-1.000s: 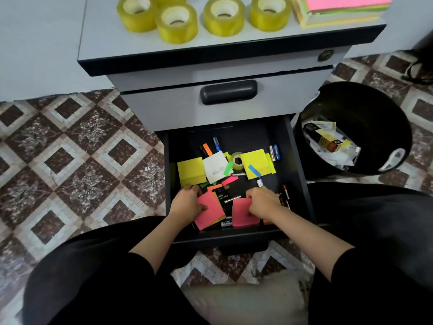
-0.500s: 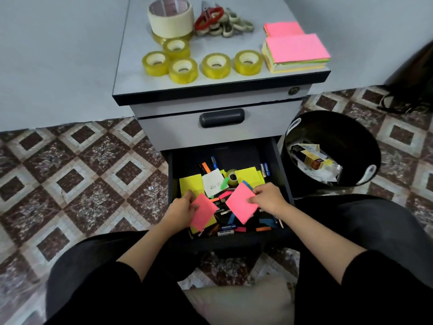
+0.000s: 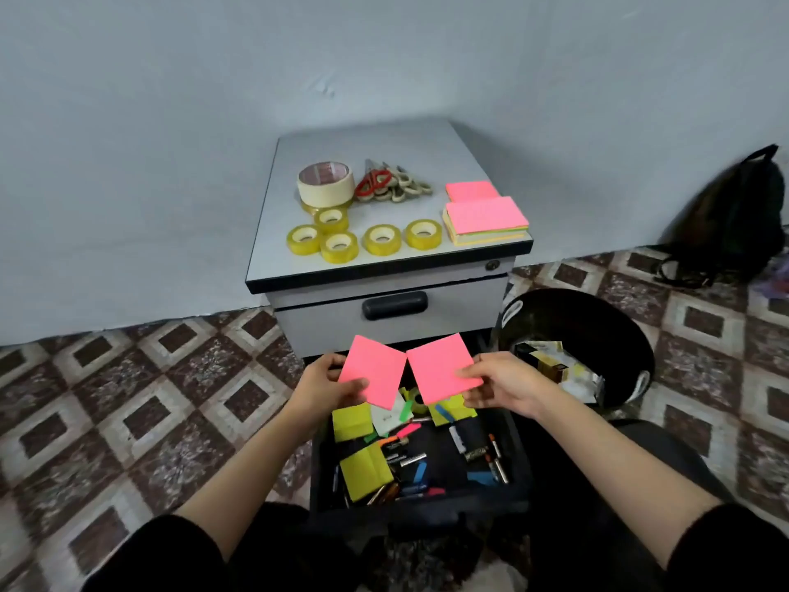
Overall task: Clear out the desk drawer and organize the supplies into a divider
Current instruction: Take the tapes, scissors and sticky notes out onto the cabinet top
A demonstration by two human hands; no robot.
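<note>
Hands pinch square pink paper pads above the open dark drawer (image 3: pixel 420 508): left hand (image 3: pixel 326 384) grips one pad (image 3: pixel 373 369), right hand (image 3: pixel 497 384) the other (image 3: pixel 442 367); yellow pads (image 3: pixel 365 470), thin batteries (image 3: pixel 495 461) and coloured strips litter the drawer below

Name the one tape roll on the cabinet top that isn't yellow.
The large cream roll at the back, next to the scissors. The other rolls in front of it are small and translucent yellow.
</note>
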